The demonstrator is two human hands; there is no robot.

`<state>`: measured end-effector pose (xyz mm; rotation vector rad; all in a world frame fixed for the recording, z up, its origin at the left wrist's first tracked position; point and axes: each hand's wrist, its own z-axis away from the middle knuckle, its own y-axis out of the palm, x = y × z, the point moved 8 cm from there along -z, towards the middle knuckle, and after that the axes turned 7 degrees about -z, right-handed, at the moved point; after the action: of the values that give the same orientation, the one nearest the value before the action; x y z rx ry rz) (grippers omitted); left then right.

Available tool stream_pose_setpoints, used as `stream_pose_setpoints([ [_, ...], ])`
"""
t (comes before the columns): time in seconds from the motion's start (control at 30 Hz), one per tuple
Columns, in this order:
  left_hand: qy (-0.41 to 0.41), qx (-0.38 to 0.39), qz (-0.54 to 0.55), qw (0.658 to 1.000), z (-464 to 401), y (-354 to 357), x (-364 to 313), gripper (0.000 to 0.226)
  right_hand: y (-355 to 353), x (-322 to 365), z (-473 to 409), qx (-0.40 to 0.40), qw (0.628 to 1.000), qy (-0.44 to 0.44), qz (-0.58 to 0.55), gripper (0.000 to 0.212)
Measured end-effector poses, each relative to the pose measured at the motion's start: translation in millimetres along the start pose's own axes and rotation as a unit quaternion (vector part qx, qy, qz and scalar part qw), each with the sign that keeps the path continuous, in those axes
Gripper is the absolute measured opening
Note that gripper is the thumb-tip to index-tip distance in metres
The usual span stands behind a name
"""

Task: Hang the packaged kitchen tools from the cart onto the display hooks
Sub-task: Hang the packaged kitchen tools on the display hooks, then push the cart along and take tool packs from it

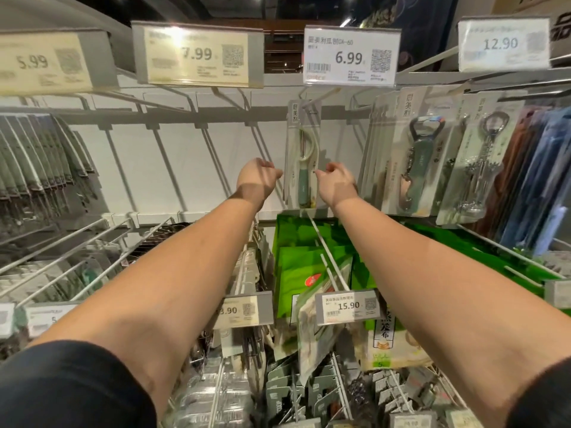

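A packaged peeler (304, 156) with a green handle hangs alone on the display hook (312, 101) under the 6.99 price tag (350, 55). My left hand (258, 177) hovers just left of the package, fingers loosely curled, with a thin gap to its edge. From the other side, my right hand (338, 180) reaches the package's right edge and its thumb and fingertips pinch there. Both forearms stretch up from the bottom of the view. The cart is out of view.
Packaged bottle openers (420, 162) and corkscrews (485, 162) hang to the right, dark packaged tools (37, 168) at far left. Several bare hooks (173, 168) stand between. Green packs (309, 267), price tags and more packed hooks fill the lower rows.
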<state>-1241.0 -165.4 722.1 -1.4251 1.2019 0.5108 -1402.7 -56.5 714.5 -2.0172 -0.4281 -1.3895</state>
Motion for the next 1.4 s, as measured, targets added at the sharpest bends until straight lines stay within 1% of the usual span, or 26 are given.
stream_pose_setpoints([
  [0.07,0.001,-0.003,0.018,1.000,17,-17,1,0.018,-2,6,18,0.015,0.999,-0.003,0.029,0.041],
  [0.13,0.004,-0.003,0.011,1.000,36,-39,3,0.007,-4,16,41,0.026,0.998,-0.013,0.053,0.041],
  [0.23,0.027,0.018,0.014,0.999,76,-82,3,0.017,-3,41,85,0.042,0.994,-0.055,0.079,0.034],
  [0.33,0.062,0.004,-0.026,0.998,135,-148,13,0.010,10,76,146,0.064,0.979,-0.129,0.144,0.033],
  [0.43,0.058,-0.025,-0.070,0.996,197,-221,44,0.003,49,106,213,0.104,0.963,-0.180,0.174,0.033],
  [0.5,0.043,-0.051,-0.115,0.991,237,-267,70,0.011,85,124,260,0.133,0.949,-0.220,0.185,0.035],
  [0.57,0.021,-0.071,-0.151,0.986,278,-313,103,0.010,129,139,313,0.180,0.930,-0.260,0.185,0.036],
  [0.63,-0.018,-0.089,-0.185,0.978,320,-357,143,0.003,178,149,365,0.242,0.905,-0.295,0.186,0.034],
  [0.7,-0.073,-0.102,-0.215,0.968,364,-397,190,0.003,228,151,417,0.307,0.874,-0.327,0.188,0.034],
  [0.77,-0.124,-0.111,-0.252,0.954,411,-432,237,0.009,276,147,466,0.369,0.840,-0.347,0.194,0.035],
  [0.87,-0.205,-0.113,-0.292,0.927,481,-477,303,0.017,348,128,536,0.456,0.794,-0.348,0.199,0.035],
  [0.93,-0.255,-0.120,-0.308,0.909,522,-503,344,0.020,395,112,579,0.495,0.773,-0.345,0.195,0.032],
  [1.0,-0.304,-0.124,-0.315,0.890,563,-524,384,0.019,438,92,622,0.537,0.743,-0.340,0.209,0.035],
  [1.07,-0.354,-0.113,-0.327,0.869,598,-540,426,0.018,479,72,663,0.579,0.709,-0.336,0.224,0.038],
  [1.17,-0.409,-0.088,-0.329,0.846,636,-551,481,0.018,528,44,708,0.624,0.662,-0.346,0.228,0.036],
  [1.27,-0.446,-0.071,-0.322,0.832,655,-569,532,0.018,586,23,747,0.662,0.615,-0.350,0.249,0.040],
  [1.4,-0.490,-0.053,-0.313,0.812,659,-602,592,0.019,664,9,787,0.707,0.565,-0.335,0.260,0.035],
])
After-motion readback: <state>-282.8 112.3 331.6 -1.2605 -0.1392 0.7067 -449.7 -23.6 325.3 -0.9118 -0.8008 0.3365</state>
